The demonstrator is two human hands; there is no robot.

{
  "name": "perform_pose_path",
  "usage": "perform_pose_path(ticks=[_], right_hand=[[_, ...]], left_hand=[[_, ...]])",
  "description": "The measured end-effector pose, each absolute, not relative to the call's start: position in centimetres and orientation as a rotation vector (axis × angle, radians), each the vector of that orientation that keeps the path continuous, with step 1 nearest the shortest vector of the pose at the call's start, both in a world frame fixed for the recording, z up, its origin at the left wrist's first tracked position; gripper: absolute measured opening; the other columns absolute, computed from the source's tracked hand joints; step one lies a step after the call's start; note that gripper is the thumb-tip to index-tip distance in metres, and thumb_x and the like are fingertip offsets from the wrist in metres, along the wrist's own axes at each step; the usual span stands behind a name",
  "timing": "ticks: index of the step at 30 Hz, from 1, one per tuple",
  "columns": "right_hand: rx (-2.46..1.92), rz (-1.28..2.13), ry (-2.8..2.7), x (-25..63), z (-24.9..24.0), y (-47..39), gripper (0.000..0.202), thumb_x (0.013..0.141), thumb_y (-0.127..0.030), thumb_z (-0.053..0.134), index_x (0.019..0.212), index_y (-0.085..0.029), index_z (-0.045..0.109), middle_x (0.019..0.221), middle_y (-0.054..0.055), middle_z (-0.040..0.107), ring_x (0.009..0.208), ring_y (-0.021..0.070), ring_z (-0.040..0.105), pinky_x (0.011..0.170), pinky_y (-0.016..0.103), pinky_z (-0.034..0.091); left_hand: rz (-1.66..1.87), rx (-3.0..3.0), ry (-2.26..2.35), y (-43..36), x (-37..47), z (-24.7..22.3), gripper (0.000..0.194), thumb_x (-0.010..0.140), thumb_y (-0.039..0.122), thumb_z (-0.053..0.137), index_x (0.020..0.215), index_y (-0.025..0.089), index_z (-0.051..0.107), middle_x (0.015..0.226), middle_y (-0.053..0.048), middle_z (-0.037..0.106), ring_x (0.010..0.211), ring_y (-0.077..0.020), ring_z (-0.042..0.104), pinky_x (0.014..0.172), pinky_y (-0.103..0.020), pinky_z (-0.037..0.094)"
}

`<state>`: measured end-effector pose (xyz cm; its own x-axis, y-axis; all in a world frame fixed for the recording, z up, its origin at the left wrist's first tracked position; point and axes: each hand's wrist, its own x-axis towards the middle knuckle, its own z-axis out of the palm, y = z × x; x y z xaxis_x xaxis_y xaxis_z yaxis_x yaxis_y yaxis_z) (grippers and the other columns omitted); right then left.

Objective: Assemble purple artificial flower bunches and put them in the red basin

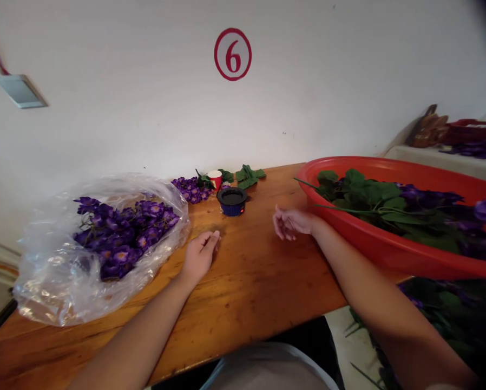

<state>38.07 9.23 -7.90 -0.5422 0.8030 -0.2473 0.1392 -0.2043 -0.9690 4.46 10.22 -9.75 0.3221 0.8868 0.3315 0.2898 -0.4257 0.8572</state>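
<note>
My left hand (203, 253) rests on the wooden table (243, 287), its fingers curled under and the thumb laid along them. Nothing sticks out of it. My right hand (290, 222) is over the table beside the red basin (389, 259), with its fingers apart and nothing in them. Between and beyond the hands stands a small dark blue pot (232, 205) with a black rim and a lit red light. To the left, a clear plastic bag (60, 281) lies open around purple artificial flowers (123, 238). Green-leaved purple flower stems (368, 197) fill the basin.
Against the wall are a red and white paper cup (214, 180), loose purple blossoms (191, 189) and green fabric leaves (249, 176). More flower stems (450, 309) lie below the basin at the right. A red crate (470, 130) stands at the far right.
</note>
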Motion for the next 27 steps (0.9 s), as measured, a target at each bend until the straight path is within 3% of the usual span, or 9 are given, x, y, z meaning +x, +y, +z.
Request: perform_pose_path(ticks=[2,6,8,10,12,16,19,24,27], right_hand=[[-1.227,1.886,-1.699,37.3,-8.3,9.0,0.054,0.083,-0.067,0.05,0.086,-0.014,0.061,0.072,0.012,0.072,0.054,0.019,0.065,0.045,0.028,0.05],[-1.381,0.992,-1.479,35.3,-9.8,10.3,0.033,0.082,-0.049,0.062,0.097,-0.019,0.06,0.096,0.01,0.071,0.086,0.0208,0.068,0.07,0.031,0.055],[-1.375,0.79,-1.39,35.0,-10.1,11.1,0.03,0.082,-0.047,0.061,0.097,-0.021,0.061,0.107,0.009,0.068,0.1,0.0206,0.063,0.078,0.03,0.052],[-1.38,0.78,-1.37,35.4,-10.0,11.4,0.032,0.083,-0.05,0.059,0.092,-0.02,0.061,0.1,0.007,0.069,0.093,0.019,0.064,0.073,0.027,0.051],[-1.389,0.814,-1.362,36.1,-9.6,11.2,0.04,0.085,-0.058,0.052,0.081,-0.019,0.061,0.075,0.005,0.068,0.066,0.0154,0.062,0.057,0.025,0.048],[-1.532,1.248,-1.545,36.6,-9.0,9.8,0.062,0.084,-0.074,0.039,0.061,-0.019,0.057,0.036,-0.001,0.048,0.028,0.0103,0.037,0.032,0.024,0.029],[-1.655,1.419,-1.688,36.0,-9.3,9.5,0.061,0.081,-0.075,0.043,0.068,-0.018,0.06,0.043,0.003,0.058,0.032,0.0126,0.046,0.034,0.024,0.034],[-1.53,0.548,-1.548,35.6,-9.4,10.7,0.036,0.082,-0.056,0.057,0.073,-0.021,0.058,0.07,0.005,0.066,0.069,0.0188,0.061,0.058,0.027,0.045],[-1.546,0.488,-1.519,36.2,-9.4,10.9,0.038,0.082,-0.056,0.056,0.067,-0.021,0.056,0.067,0.005,0.064,0.067,0.0187,0.059,0.057,0.028,0.043]], left_hand=[[1.105,1.94,1.05,10.1,4.4,-9.7,0.036,0.092,0.045,0.049,0.072,0.018,0.062,0.06,0.002,0.054,0.061,-0.014,0.051,0.06,-0.025,0.037],[1.153,2.032,1.048,9.8,4.5,-9.2,0.036,0.091,0.044,0.051,0.068,0.019,0.062,0.062,0.0,0.055,0.064,-0.0157,0.052,0.064,-0.027,0.037],[1.168,2.052,1.036,9.6,4.6,-8.9,0.037,0.09,0.045,0.052,0.064,0.019,0.059,0.06,0.0,0.053,0.063,-0.0161,0.049,0.064,-0.027,0.035],[1.171,2.074,1.025,9.5,4.7,-8.8,0.039,0.089,0.044,0.054,0.059,0.019,0.055,0.058,0.0,0.05,0.061,-0.016,0.046,0.062,-0.028,0.033],[1.163,2.119,1.014,9.5,4.7,-8.8,0.039,0.09,0.042,0.053,0.057,0.019,0.052,0.056,0.001,0.046,0.06,-0.0156,0.044,0.062,-0.028,0.032],[1.151,2.201,1.001,9.5,4.7,-9.1,0.04,0.091,0.039,0.051,0.057,0.02,0.048,0.056,0.001,0.043,0.059,-0.0152,0.043,0.061,-0.028,0.03],[1.161,2.228,1.0,9.6,4.8,-9.2,0.04,0.092,0.038,0.051,0.057,0.019,0.046,0.056,0.002,0.042,0.058,-0.0148,0.042,0.061,-0.028,0.029],[1.169,2.212,0.981,9.3,4.9,-9.0,0.042,0.091,0.039,0.051,0.055,0.019,0.044,0.055,0.002,0.039,0.057,-0.0148,0.04,0.061,-0.028,0.028],[1.159,2.204,0.971,9.2,4.9,-8.9,0.043,0.092,0.041,0.05,0.055,0.02,0.044,0.055,0.002,0.038,0.057,-0.0151,0.04,0.062,-0.029,0.028]])
